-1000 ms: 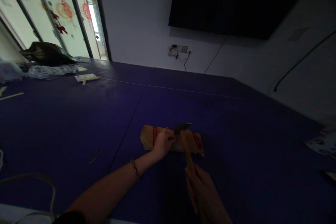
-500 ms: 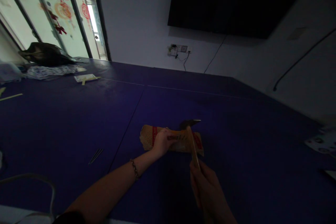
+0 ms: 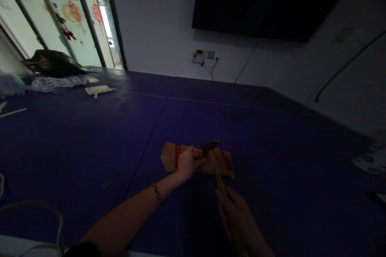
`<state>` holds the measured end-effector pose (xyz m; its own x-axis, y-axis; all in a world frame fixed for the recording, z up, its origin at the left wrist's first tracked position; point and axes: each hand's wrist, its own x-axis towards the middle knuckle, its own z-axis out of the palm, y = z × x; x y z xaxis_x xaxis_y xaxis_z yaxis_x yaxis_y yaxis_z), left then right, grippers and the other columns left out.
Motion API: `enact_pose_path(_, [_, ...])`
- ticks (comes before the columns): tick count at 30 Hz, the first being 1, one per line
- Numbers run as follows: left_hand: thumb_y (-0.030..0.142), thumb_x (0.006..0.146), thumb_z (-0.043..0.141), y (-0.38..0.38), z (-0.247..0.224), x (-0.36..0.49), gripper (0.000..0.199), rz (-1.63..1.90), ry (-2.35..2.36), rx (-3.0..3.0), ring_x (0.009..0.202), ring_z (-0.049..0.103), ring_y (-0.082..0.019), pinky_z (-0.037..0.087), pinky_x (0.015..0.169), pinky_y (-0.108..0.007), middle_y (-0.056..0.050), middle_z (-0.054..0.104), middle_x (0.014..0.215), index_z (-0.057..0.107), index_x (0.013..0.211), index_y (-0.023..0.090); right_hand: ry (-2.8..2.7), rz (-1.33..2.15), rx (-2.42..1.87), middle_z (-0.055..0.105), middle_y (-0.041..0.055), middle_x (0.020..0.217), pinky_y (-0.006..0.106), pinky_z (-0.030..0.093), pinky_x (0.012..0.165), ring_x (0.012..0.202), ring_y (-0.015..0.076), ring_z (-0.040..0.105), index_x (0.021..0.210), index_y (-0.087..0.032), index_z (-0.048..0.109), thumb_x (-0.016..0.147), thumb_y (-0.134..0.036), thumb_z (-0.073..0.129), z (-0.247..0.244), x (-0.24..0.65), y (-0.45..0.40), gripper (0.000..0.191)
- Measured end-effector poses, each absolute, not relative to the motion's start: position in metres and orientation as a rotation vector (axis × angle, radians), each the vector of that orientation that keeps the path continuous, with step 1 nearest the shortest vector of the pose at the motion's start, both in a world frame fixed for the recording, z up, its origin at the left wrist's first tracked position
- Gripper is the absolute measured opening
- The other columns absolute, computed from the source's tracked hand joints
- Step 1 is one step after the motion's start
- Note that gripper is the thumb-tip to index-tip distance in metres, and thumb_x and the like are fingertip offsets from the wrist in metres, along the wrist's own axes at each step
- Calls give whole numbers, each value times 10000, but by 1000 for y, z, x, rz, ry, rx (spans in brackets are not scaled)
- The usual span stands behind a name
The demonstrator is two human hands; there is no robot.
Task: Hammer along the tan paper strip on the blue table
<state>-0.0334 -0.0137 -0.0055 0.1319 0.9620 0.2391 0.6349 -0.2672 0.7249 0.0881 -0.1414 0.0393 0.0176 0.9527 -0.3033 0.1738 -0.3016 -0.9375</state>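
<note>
My right hand (image 3: 233, 209) is wrapped round the wooden handle of a hammer (image 3: 216, 168). Its dark metal head is over a tan, speckled package (image 3: 169, 156) with red bands, which lies on the blue table. My left hand (image 3: 187, 163) rests on the middle of that package. Its fingers pinch a small orange-brown piece (image 3: 198, 153) whose right end meets the hammer head. Dim light and the fingers hide what kind of piece it is. Whether the hammer touches it I cannot tell.
Several thin metal rods (image 3: 110, 179) lie left on the blue table (image 3: 90, 136). Farther back are a white tray (image 3: 98, 90) with yellow tape and a black bag (image 3: 56, 63). A pale cable (image 3: 45, 205) curves at the lower left. A dark screen (image 3: 265, 4) hangs on the wall.
The hammer head has moved left and slightly down, from the package's right part toward my left fingertips. My left hand and the package have stayed nearly in place.
</note>
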Motion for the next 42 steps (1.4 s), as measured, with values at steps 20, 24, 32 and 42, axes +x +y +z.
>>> enact_pose_path(20, [278, 652, 665, -15, -7, -36, 163, 924, 1540, 2007, 676, 542, -130, 418, 616, -232, -14, 589, 766, 676, 789, 190, -901, 1362, -1270, 361, -105, 349, 152, 215, 214, 227, 50, 283, 657, -199, 407, 589, -571, 615, 30, 126, -126, 432])
enact_pose_path(24, [263, 643, 663, -13, -8, -41, 243, 912, 1496, 1991, 665, 547, -130, 426, 614, -233, -5, 595, 739, 646, 869, 177, -912, 1532, -1055, 318, -120, 298, 166, 214, 215, 180, 59, 240, 615, -223, 351, 591, -551, 605, 20, 146, -104, 415])
enact_pose_path(32, [105, 600, 656, -8, 0, -51, 408, 837, 1272, 1947, 612, 564, -99, 462, 590, -213, -18, 618, 792, 570, 998, 136, -736, 1594, -861, 93, -160, 301, 156, 55, 223, 212, 40, -25, 567, -238, 267, 687, -451, 547, -6, 151, -101, 371])
enact_pose_path(42, [135, 580, 704, -14, 18, -66, 505, 944, 1354, 2085, 657, 565, -113, 477, 654, -249, -26, 613, 836, 538, 1057, 158, -689, 1576, -733, 146, -152, 343, 145, 60, 244, 238, 39, -23, 566, -225, 260, 718, -372, 546, -6, 151, -96, 356])
